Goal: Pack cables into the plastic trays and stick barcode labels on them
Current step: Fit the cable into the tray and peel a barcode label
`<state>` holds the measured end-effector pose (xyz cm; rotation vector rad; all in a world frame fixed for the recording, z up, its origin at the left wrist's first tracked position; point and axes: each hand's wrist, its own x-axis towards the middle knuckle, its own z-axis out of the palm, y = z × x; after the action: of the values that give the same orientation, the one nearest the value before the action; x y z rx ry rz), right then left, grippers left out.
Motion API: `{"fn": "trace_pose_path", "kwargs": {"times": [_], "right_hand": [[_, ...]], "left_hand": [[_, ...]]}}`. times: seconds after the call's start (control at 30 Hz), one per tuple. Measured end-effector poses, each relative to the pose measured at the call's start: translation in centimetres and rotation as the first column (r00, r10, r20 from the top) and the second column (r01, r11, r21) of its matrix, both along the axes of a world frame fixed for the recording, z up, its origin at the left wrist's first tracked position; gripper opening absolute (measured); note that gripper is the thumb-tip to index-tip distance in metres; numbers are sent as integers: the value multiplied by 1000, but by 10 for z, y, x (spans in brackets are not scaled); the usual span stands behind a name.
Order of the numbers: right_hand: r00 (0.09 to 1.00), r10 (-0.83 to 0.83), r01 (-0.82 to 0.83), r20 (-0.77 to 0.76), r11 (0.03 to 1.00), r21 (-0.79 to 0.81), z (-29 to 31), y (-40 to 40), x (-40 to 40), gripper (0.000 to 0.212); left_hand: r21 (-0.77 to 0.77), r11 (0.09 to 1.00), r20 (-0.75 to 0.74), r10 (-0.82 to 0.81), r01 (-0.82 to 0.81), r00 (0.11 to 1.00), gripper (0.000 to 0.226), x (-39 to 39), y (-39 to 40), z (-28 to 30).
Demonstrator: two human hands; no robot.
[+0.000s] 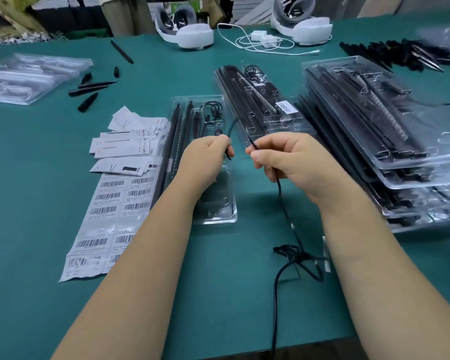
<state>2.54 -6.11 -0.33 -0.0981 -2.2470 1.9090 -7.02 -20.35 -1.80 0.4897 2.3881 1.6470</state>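
Observation:
A black cable (279,193) arcs between both hands, runs down past a tangled bundle and drops over the table's front edge. My left hand (208,157) pinches one part of it above a clear plastic tray (218,214) that holds black rods and a small coiled cable. My right hand (289,157) grips the cable just right of that tray. A sheet of barcode labels (107,211) lies to the tray's left. A filled tray (265,105) with a barcode label on it lies behind.
A tall stack of filled trays (390,131) stands at the right. Empty trays (29,76) lie far left, with loose black parts (89,89) and paper leaflets (125,144) nearby. White headsets (190,32), a white charger cable (260,40) and more black rods (400,53) sit at the back.

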Motion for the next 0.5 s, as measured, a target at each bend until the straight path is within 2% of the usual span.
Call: {"fn": "trace_pose_path", "kwargs": {"times": [0.1, 0.17, 0.27, 0.33, 0.4, 0.47, 0.5], "right_hand": [[976, -205, 209, -75, 976, 56, -8, -7, -9, 20], [956, -268, 289, -121, 934, 212, -13, -10, -11, 26], [959, -243, 282, -148, 878, 387, -19, -19, -13, 27], [966, -214, 258, -144, 840, 477, -20, -25, -13, 18], [985, -143, 175, -101, 809, 561, -21, -28, -12, 18], [994, -106, 106, -29, 854, 509, -16, -28, -12, 14], [993, -116, 102, 11, 910, 402, -11, -26, -11, 15]], "left_hand": [[8, 995, -20, -104, 104, 994, 45, 2, -4, 0], [20, 993, 1, -120, 120, 993, 52, 3, -4, 1], [29, 995, 46, -101, 100, 994, 54, 4, -1, 4], [-27, 996, -38, -80, 79, 996, 54, 6, 1, 1], [-56, 997, -107, -61, 55, 992, 51, 7, 3, -2], [-26, 1000, -79, 5, -7, 997, 55, 3, 4, 0], [-2, 999, -50, 44, -44, 998, 61, 0, 3, 1]]}}
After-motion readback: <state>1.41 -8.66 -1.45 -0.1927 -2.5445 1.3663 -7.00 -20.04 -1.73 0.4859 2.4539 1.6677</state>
